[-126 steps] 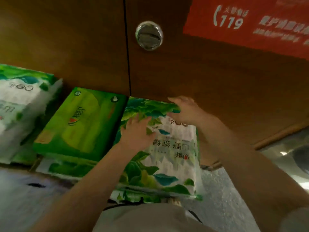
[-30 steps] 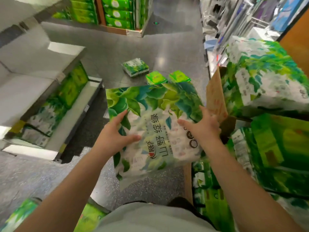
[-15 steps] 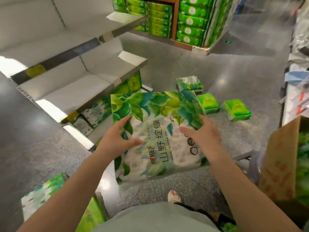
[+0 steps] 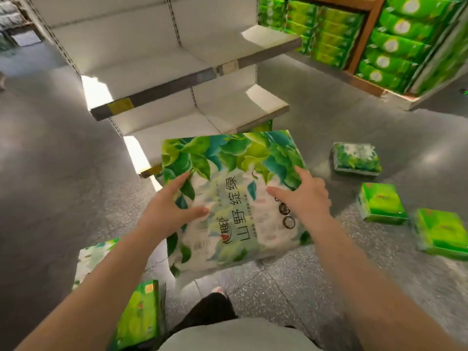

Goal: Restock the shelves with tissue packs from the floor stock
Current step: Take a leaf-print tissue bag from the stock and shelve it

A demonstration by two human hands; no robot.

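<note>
Gripping one tissue pack (image 4: 235,198) in both hands, left hand (image 4: 167,211) and right hand (image 4: 304,198), the person faces bare shelves (image 4: 162,69); floor packs (image 4: 382,206) remain unstocked.

Grey speckled floor (image 4: 329,122) carries several tissue packs: a leaf-printed pack (image 4: 357,159) and two plain green packs (image 4: 381,202) lie right. White shelves (image 4: 177,57) stand bare, though the bottom one seems stocked.

A large leaf-printed tissue pack (image 4: 233,198), green and white, is held tilted above the grey floor; smaller green packs (image 4: 381,206) lie scattered; white shelves (image 4: 177,59) stand behind.
</note>
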